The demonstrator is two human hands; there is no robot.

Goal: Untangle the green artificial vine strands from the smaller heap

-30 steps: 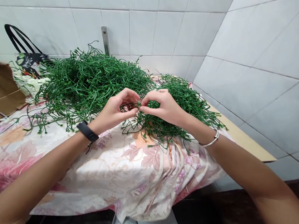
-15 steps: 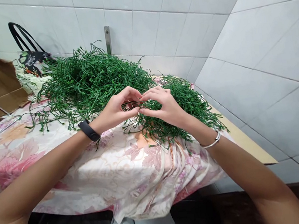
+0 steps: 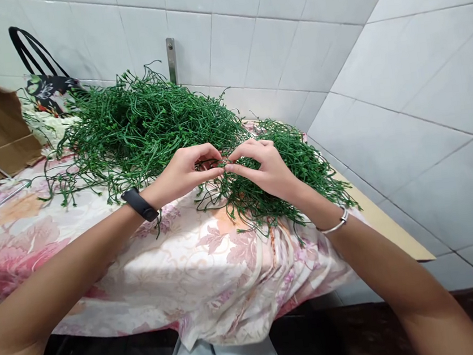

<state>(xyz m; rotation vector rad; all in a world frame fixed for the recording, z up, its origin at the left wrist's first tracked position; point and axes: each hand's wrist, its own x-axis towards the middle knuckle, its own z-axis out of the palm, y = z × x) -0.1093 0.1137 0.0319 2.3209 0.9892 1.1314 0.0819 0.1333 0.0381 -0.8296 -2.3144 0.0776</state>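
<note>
Over the floral tablecloth (image 3: pixel 144 268), the left hand (image 3: pixel 180 172) and right hand (image 3: pixel 267 168) meet at the fingertips, thumbs and forefingers seemingly pinching a thin green stem (image 3: pixel 220 166); since half a second ago both finger arches have flattened slightly, which suggests a tighter hold for fine work. The smaller stem heap (image 3: pixel 299 164) lies beneath the right hand; the larger stem heap (image 3: pixel 140 120) sprawls beyond the left, near the tiled wall (image 3: pixel 273 48).

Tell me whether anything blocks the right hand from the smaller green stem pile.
Nothing visible does. The right hand overlaps the left part of the smaller green stem pile in this view; the left hand is close beside it, not between it and the pile.
</note>
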